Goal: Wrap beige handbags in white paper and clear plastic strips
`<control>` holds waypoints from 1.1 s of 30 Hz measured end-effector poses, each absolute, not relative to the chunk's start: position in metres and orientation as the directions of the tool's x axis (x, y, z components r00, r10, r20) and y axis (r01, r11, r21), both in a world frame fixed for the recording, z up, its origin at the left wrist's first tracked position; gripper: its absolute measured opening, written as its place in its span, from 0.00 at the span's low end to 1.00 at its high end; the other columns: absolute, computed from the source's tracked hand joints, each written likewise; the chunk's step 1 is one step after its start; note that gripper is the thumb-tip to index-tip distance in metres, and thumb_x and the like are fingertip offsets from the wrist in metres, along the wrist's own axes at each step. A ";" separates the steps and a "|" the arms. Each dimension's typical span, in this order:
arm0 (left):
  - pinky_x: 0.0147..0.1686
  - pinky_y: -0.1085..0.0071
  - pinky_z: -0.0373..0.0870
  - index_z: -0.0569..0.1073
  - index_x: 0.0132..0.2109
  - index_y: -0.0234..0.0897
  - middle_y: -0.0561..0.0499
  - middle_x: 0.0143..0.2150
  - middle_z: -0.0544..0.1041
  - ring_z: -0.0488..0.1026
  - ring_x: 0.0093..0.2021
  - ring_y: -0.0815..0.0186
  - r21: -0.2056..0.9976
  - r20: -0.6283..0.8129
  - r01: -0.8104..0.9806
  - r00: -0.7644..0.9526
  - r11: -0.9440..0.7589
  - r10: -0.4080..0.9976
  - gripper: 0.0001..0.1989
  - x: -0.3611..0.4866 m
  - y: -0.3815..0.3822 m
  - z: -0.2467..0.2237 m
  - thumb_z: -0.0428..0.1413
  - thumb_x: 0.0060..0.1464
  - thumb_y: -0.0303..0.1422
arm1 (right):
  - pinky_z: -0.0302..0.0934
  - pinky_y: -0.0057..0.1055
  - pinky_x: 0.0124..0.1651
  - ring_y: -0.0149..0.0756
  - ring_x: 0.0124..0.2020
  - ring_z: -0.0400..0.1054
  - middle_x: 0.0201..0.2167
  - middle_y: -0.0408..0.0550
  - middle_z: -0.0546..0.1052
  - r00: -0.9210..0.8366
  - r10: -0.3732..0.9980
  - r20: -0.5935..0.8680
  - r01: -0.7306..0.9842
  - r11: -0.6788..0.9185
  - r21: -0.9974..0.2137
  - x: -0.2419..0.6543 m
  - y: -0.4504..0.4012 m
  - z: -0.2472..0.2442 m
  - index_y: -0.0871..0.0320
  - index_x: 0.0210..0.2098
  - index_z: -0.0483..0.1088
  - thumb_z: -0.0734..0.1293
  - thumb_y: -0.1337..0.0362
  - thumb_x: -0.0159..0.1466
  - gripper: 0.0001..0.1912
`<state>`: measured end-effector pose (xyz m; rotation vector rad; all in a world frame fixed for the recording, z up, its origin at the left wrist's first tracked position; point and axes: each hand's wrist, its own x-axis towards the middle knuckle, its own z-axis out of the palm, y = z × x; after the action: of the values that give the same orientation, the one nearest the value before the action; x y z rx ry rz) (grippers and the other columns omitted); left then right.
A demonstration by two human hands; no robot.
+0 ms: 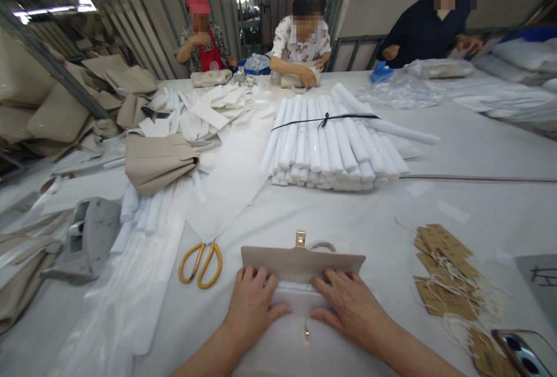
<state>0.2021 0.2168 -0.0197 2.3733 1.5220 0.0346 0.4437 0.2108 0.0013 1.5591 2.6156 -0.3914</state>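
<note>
A beige handbag (287,339) lies before me with its flap (300,262) raised away from me. A gold clasp (300,238) sits on the flap's far edge, and a small gold fitting (307,333) shows on the front. My left hand (255,301) grips the left side of the bag's mouth, fingers over the edge and thumb on the front panel. On the right side, my right hand (343,304) holds the mouth in the same way. Between the hands a strip of white material (296,286) shows inside. Part of a handle (322,246) pokes up behind the flap.
Yellow-handled scissors (204,264) lie left of the bag, near a grey tape dispenser (89,238). Ahead is a tied bundle of white rolls (331,139). Brown tags (448,272) and a phone (524,354) are at right. Three co-workers stand across the table.
</note>
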 end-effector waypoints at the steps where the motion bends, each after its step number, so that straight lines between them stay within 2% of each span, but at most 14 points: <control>1: 0.46 0.56 0.58 0.71 0.45 0.43 0.49 0.43 0.71 0.63 0.45 0.55 0.279 -0.147 0.879 0.437 -0.386 0.888 0.24 0.202 0.217 -0.022 0.50 0.53 0.56 | 0.55 0.42 0.42 0.47 0.40 0.66 0.39 0.53 0.72 -0.496 0.847 -0.191 0.866 0.467 -0.179 0.445 0.212 0.000 0.53 0.45 0.68 0.65 0.48 0.62 0.18; 6: 0.43 0.58 0.57 0.70 0.39 0.41 0.49 0.39 0.71 0.64 0.43 0.56 0.273 -0.145 0.864 0.472 -0.424 0.869 0.24 0.200 0.219 -0.029 0.46 0.56 0.56 | 0.54 0.39 0.40 0.43 0.36 0.65 0.34 0.51 0.72 -0.517 0.846 -0.131 0.850 0.491 -0.190 0.450 0.212 -0.016 0.56 0.38 0.69 0.62 0.45 0.63 0.20; 12: 0.42 0.59 0.56 0.71 0.39 0.42 0.48 0.39 0.71 0.65 0.43 0.57 0.240 -0.164 0.867 0.479 -0.436 0.862 0.21 0.204 0.223 -0.024 0.42 0.61 0.52 | 0.52 0.39 0.43 0.41 0.35 0.63 0.31 0.49 0.71 -0.494 0.869 -0.040 0.854 0.476 -0.210 0.450 0.206 -0.027 0.57 0.33 0.69 0.60 0.47 0.65 0.20; 17: 0.42 0.59 0.57 0.72 0.38 0.43 0.48 0.39 0.71 0.65 0.43 0.57 0.215 -0.172 0.877 0.468 -0.430 0.867 0.22 0.207 0.224 -0.020 0.40 0.62 0.49 | 0.52 0.40 0.45 0.43 0.41 0.61 0.38 0.52 0.71 -0.435 0.900 -0.032 0.870 0.411 -0.272 0.442 0.203 -0.016 0.58 0.38 0.70 0.60 0.53 0.66 0.15; 22: 0.43 0.58 0.59 0.72 0.39 0.41 0.47 0.40 0.72 0.66 0.44 0.56 0.206 -0.186 0.886 0.452 -0.416 0.872 0.21 0.209 0.222 -0.012 0.43 0.61 0.50 | 0.51 0.38 0.43 0.40 0.39 0.61 0.36 0.49 0.71 -0.406 0.913 -0.042 0.865 0.370 -0.339 0.438 0.202 -0.017 0.57 0.41 0.70 0.58 0.56 0.68 0.14; 25: 0.48 0.53 0.59 0.72 0.40 0.39 0.45 0.40 0.72 0.66 0.45 0.54 0.172 -0.188 0.909 0.409 -0.380 0.893 0.21 0.213 0.221 -0.002 0.46 0.59 0.51 | 0.51 0.37 0.43 0.40 0.39 0.61 0.35 0.49 0.71 -0.423 0.905 -0.042 0.857 0.384 -0.344 0.440 0.204 -0.019 0.56 0.40 0.70 0.58 0.56 0.68 0.14; 27: 0.53 0.49 0.57 0.72 0.45 0.39 0.43 0.45 0.71 0.65 0.48 0.52 0.142 -0.140 0.915 0.395 -0.377 0.908 0.18 0.218 0.219 0.004 0.50 0.58 0.48 | 0.51 0.37 0.42 0.40 0.40 0.61 0.36 0.49 0.71 -0.417 0.908 -0.039 0.860 0.381 -0.338 0.440 0.204 -0.019 0.57 0.39 0.70 0.58 0.56 0.68 0.14; 29: 0.54 0.49 0.58 0.67 0.55 0.43 0.43 0.53 0.69 0.65 0.51 0.52 0.185 -0.097 0.874 0.470 -0.449 0.877 0.18 0.223 0.215 0.006 0.52 0.58 0.40 | 0.52 0.38 0.43 0.40 0.40 0.61 0.36 0.50 0.71 -0.395 0.919 -0.018 0.872 0.369 -0.321 0.440 0.201 -0.020 0.57 0.38 0.70 0.58 0.56 0.68 0.14; 31: 0.50 0.55 0.65 0.60 0.62 0.51 0.45 0.58 0.67 0.66 0.52 0.54 0.282 -0.103 0.783 0.600 -0.555 0.794 0.26 0.228 0.213 0.002 0.52 0.57 0.34 | 0.54 0.39 0.44 0.40 0.40 0.63 0.37 0.49 0.72 -0.373 0.927 0.028 0.888 0.366 -0.280 0.441 0.196 -0.028 0.56 0.38 0.70 0.60 0.56 0.67 0.12; 33: 0.45 0.57 0.70 0.63 0.60 0.56 0.46 0.57 0.69 0.69 0.49 0.53 0.327 -0.152 0.738 0.657 -0.590 0.738 0.26 0.233 0.215 -0.008 0.55 0.54 0.33 | 0.58 0.39 0.44 0.41 0.40 0.65 0.37 0.47 0.74 -0.389 0.918 0.083 0.896 0.398 -0.196 0.445 0.195 -0.042 0.54 0.38 0.71 0.63 0.55 0.64 0.10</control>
<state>0.2328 0.2148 -0.0078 2.5147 1.1677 -0.0006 0.4448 0.1950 -0.0416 1.8185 2.7704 -0.1987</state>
